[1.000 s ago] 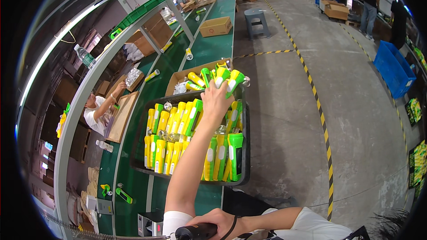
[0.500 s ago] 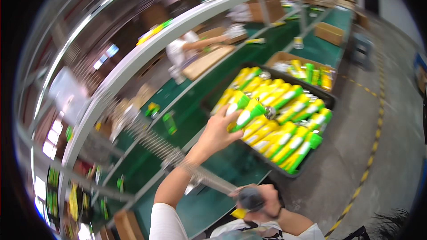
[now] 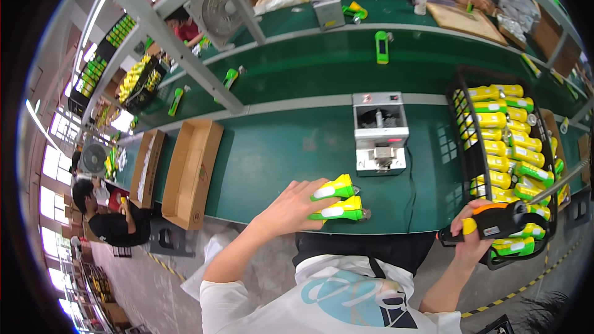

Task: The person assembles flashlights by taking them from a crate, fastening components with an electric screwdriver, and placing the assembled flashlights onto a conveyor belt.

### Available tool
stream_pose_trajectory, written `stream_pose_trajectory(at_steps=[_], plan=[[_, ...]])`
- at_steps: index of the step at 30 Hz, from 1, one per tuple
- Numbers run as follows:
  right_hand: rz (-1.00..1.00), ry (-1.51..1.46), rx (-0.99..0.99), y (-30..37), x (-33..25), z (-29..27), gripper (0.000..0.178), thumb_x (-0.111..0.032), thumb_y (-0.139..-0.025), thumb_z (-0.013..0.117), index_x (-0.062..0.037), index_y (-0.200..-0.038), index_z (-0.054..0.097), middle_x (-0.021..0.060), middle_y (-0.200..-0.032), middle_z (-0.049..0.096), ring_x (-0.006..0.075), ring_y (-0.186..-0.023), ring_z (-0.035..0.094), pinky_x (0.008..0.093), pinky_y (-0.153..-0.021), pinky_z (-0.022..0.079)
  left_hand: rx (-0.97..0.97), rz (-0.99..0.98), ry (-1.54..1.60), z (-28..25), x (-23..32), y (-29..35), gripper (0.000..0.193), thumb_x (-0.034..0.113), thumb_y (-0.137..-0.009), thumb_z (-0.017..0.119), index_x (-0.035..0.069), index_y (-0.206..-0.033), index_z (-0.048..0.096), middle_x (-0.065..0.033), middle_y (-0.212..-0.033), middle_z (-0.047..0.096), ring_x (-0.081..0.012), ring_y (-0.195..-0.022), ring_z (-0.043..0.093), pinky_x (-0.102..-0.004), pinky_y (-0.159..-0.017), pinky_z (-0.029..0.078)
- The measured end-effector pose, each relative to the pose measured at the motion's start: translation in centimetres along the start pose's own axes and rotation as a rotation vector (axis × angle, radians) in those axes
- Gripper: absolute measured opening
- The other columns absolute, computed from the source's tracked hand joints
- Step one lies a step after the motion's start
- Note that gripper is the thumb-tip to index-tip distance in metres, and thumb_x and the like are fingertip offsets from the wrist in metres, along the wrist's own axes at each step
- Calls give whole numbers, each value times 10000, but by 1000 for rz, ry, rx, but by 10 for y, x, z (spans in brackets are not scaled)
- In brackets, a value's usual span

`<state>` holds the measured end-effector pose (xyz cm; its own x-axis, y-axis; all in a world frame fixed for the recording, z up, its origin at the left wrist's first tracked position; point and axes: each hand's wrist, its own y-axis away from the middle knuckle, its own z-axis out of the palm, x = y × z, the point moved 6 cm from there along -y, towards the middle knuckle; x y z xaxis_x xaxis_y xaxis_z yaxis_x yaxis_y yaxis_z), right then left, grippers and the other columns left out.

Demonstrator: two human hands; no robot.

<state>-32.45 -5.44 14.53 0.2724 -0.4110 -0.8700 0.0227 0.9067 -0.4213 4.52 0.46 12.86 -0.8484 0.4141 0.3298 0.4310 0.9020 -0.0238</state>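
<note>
Two yellow-and-green flashlights, an upper one (image 3: 334,188) and a lower one (image 3: 339,210), lie side by side in my left hand (image 3: 288,209) over the bench's front edge. Its fingers are closed round their bodies, and the heads point right. My right hand (image 3: 471,242) grips a black-and-orange power screwdriver (image 3: 498,221) at the near corner of a black plastic crate (image 3: 460,111). Rows of similar flashlights (image 3: 526,142) fill that crate. Between my hands, farther back, stands a silver screw feeder (image 3: 380,133) with a cable trailing down the bench.
An open cardboard box (image 3: 193,173) stands at the bench's left end. Behind the green bench (image 3: 278,148) runs a belt (image 3: 309,68) carrying scattered flashlights. A metal frame post (image 3: 198,55) rises at left. Co-workers sit across the belt and at far left.
My view has swung left. My left hand has carried the two flashlights from above the crate to the bench's front edge. The screwdriver in my right hand is now beside the crate.
</note>
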Motion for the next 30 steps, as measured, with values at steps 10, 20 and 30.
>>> stream_pose_trajectory(at_steps=[10,20,30], plan=[[-4,16,-22,-17,25,42,407,-265,-966,664,3,-1218,490,64,-693,542,133,-563,484,277,-526,449,100,-14,-95,50,-50,22,685,208,-684,827,168,-1351,681,-176,-1519,522,-336,-1309,568,-484,-1055,476],[5,-27,-79,-22,38,48,419,-300,-975,662,-8,-1217,485,63,-676,546,139,-568,471,281,-514,424,225,78,-342,83,-47,29,630,447,-742,818,116,-1261,683,19,-1091,649,-143,-1041,616,-321,-870,485],[10,-16,-42,-19,39,36,432,-350,-984,657,-18,-1200,483,55,-667,526,146,-559,463,284,-502,405,128,84,-180,69,-31,25,625,389,-720,847,97,-1244,671,-7,-1004,641,-159,-870,676,-320,-780,519]])
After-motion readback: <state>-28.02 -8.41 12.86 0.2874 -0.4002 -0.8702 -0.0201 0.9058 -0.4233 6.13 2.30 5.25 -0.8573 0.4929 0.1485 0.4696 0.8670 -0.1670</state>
